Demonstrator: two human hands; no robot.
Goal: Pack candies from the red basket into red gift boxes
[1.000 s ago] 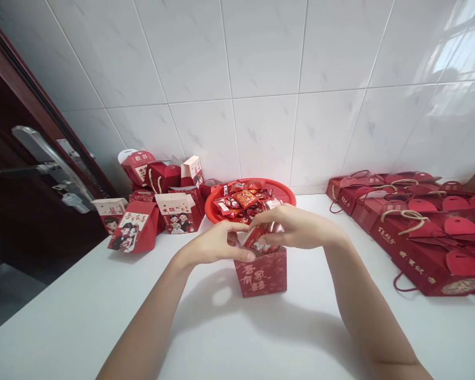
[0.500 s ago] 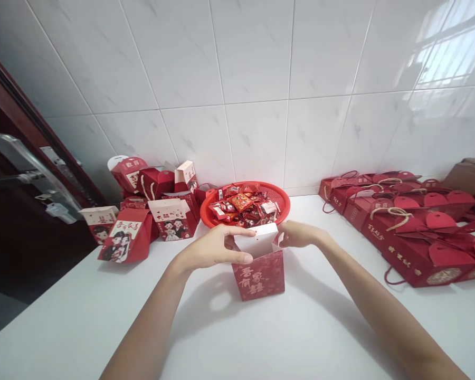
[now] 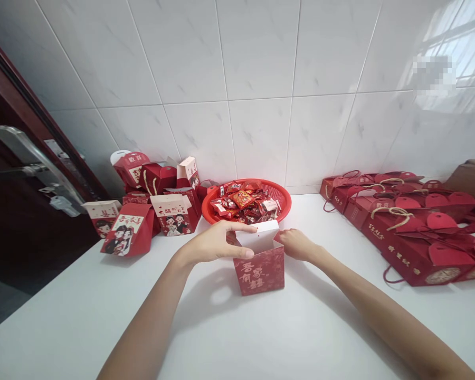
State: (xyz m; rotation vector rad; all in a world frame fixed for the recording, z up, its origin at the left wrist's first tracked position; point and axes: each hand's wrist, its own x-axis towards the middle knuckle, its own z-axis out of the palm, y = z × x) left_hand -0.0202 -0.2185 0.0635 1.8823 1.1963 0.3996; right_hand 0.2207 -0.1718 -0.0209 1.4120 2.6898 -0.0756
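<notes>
A red paper gift box [image 3: 260, 272] with gold characters stands upright on the white table in front of me, its top uncovered and a white flap raised at the back. My left hand [image 3: 217, 244] grips its upper left side, thumb along the front rim and index finger reaching to the back flap. At the right upper edge, my right hand [image 3: 298, 244] has its fingers curled closed against the box side; the fingertips are partly hidden. Just behind the box sits a red plastic basket [image 3: 285, 203] full of wrapped candies [image 3: 243, 200].
Several red and cream gift boxes [image 3: 129, 232] cluster at the left by the wall. Rows of red handled boxes [image 3: 411, 248] lie on the right, a brown carton [image 3: 471, 179] behind them. A dark door with a metal handle [image 3: 39, 163] is far left.
My right hand has shifted slightly down along the box's right edge, and the small white side flap it was at no longer shows. My left hand keeps its grip.
</notes>
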